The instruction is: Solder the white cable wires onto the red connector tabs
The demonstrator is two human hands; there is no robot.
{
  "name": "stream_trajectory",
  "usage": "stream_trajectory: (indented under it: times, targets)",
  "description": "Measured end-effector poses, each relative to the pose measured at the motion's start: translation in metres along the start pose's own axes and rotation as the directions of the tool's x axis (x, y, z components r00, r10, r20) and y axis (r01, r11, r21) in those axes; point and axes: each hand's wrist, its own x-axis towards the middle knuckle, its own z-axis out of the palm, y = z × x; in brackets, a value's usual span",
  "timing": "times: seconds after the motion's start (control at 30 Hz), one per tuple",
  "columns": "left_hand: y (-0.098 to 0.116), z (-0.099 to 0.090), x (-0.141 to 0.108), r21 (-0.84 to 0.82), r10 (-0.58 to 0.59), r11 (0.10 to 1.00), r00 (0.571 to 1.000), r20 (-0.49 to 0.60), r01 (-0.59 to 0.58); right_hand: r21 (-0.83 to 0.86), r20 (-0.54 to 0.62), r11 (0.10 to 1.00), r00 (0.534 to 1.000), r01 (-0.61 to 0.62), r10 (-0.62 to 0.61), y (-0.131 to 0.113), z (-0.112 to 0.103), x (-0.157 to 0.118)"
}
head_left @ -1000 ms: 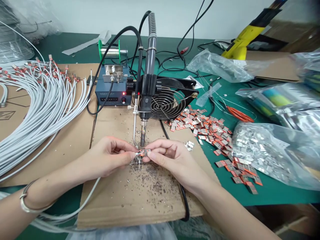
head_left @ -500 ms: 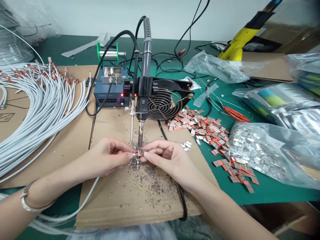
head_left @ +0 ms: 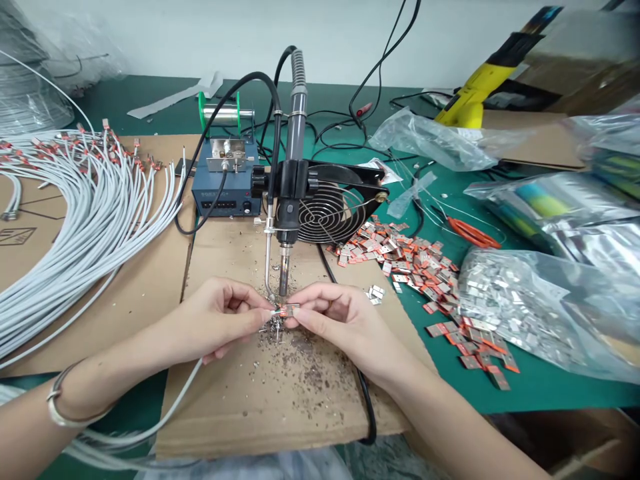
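Note:
Between finger and thumb, my left hand (head_left: 230,320) pinches a white cable (head_left: 186,385) close to its stripped end. My right hand (head_left: 333,317) grips a small USB connector (head_left: 289,310) with an orange-red board at its rear. The cable's end meets the orange part of the connector. Right above that joint points the tip of a soldering iron (head_left: 284,267), clamped upright in a stand. A thin metal solder feed tube (head_left: 269,267) comes down beside the iron and ends near the joint. Whether the tip touches the connector I cannot tell.
A bundle of white cables (head_left: 90,220) lies at left. Behind the iron are a blue soldering station (head_left: 225,190), solder spool (head_left: 220,115) and fan (head_left: 333,213). At right are piled connectors (head_left: 410,257), a bag of metal shells (head_left: 510,307), orange-handled pliers (head_left: 473,232) and a yellow heat gun (head_left: 467,93).
The view has shifted slightly, so everything sits a little lower. Red lights on the station have gone off. More of the connector's orange board shows below the iron tip; both hands keep their grip.

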Motion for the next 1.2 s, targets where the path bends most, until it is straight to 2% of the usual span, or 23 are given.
stream_trajectory:
  times: [0.33, 0.53, 0.93, 1.2]
  targets:
    - [-0.003, 0.002, 0.000, -0.028, 0.006, 1.000, 1.000, -0.012, -0.006, 0.026, 0.015, 1.000, 1.000, 0.002, -0.002, 0.001, -0.001, -0.001]
    - [-0.007, 0.001, 0.002, -0.062, 0.064, 0.996, 0.998, -0.001, -0.064, 0.002, 0.006, 1.000, 1.000, 0.011, -0.011, 0.002, -0.001, 0.000]
    - [0.003, 0.002, -0.001, -0.029, -0.038, 0.999, 0.999, -0.029, 0.037, 0.021, -0.013, 1.000, 1.000, 0.015, -0.015, 0.002, 0.001, 0.000]
    - [0.003, 0.003, -0.002, -0.030, -0.040, 0.999, 0.999, -0.027, 0.039, 0.065, 0.014, 0.998, 1.000, 0.001, -0.001, -0.001, 0.001, -0.001]
